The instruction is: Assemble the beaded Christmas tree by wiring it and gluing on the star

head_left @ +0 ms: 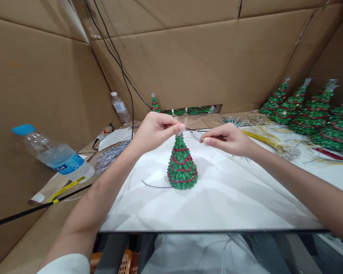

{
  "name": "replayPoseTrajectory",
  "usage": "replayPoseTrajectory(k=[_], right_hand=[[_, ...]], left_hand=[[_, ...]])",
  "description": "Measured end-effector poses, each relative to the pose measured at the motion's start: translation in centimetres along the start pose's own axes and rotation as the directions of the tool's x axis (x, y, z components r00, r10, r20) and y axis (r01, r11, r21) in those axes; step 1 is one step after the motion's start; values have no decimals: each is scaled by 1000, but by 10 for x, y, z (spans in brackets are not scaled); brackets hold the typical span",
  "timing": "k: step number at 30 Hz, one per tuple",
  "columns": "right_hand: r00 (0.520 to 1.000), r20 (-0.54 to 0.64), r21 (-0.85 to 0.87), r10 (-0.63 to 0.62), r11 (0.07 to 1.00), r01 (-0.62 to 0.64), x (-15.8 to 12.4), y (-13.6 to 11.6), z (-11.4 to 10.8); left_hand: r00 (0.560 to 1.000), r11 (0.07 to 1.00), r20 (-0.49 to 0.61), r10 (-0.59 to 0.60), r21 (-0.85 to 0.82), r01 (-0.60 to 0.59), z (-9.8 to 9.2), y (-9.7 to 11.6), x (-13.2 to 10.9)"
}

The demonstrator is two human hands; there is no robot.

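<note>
A small green Christmas tree [182, 163] with red garlands stands upright on the white tabletop [217, 205]. At its tip, my left hand [158, 131] is closed in a pinch over the silvery topper [180, 134], which the fingers partly hide. My right hand [227, 140] is a little to the right of the tip, thumb and forefinger pinched on a thin wire [192, 137] that runs towards the topper. From the tree's base a dark wire [157, 186] trails left across the surface.
Several finished trees [314, 110] line the right side, beside a bundle of yellow wires [264, 139]. Left stand a blue-capped bottle [60, 156], a smaller bottle [121, 108] and a heap of pale wired pieces [110, 156]. Black cables [122, 72] hang before cardboard walls [188, 57].
</note>
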State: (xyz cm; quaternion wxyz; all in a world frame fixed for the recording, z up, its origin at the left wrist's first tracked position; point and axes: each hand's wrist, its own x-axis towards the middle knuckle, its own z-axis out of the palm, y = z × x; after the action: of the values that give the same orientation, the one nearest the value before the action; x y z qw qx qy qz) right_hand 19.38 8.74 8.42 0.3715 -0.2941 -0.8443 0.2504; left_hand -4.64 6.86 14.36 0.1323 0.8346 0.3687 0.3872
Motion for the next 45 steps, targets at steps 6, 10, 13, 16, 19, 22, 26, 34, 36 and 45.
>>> replayPoseTrajectory(k=[6, 10, 13, 16, 19, 22, 26, 34, 36, 45], right_hand=[[999, -41, -85, -3, 996, -1, 18, -2, -9], [983, -181, -223, 7, 974, -48, 30, -7, -6], [979, -190, -202, 68, 974, -107, 39, -3, -1], [980, -144, -63, 140, 987, -150, 44, 5, 6], [973, -96, 72, 211, 976, -204, 45, 12, 14], [958, -57, 180, 281, 947, -267, 45, 14, 22], [938, 10, 267, 345, 904, -335, 45, 12, 32], [955, -126, 38, 267, 964, -265, 41, 5, 18], [951, -267, -220, 154, 951, -216, 38, -6, 9], [910, -407, -747, -77, 601, -284, 26, -50, -3]], left_hand=[[1000, 999, 12, -11, -46, 11, -1, 1, 0], [1000, 998, 24, -18, -66, 19, -1, -1, -1], [999, 997, 31, -12, -80, 14, -1, -2, -1], [999, 996, 35, -15, -84, 17, -1, -2, -2], [999, 998, 31, -29, -61, 31, -2, -2, -2], [999, 998, 22, -37, -54, 38, -2, -2, -3], [999, 996, 26, -42, -81, 44, -2, -2, -4], [998, 996, 33, -48, -74, 50, -1, 1, -3], [998, 996, 37, -50, -72, 53, -2, 1, -3], [999, 997, 44, -28, -73, 31, -2, 2, -4]])
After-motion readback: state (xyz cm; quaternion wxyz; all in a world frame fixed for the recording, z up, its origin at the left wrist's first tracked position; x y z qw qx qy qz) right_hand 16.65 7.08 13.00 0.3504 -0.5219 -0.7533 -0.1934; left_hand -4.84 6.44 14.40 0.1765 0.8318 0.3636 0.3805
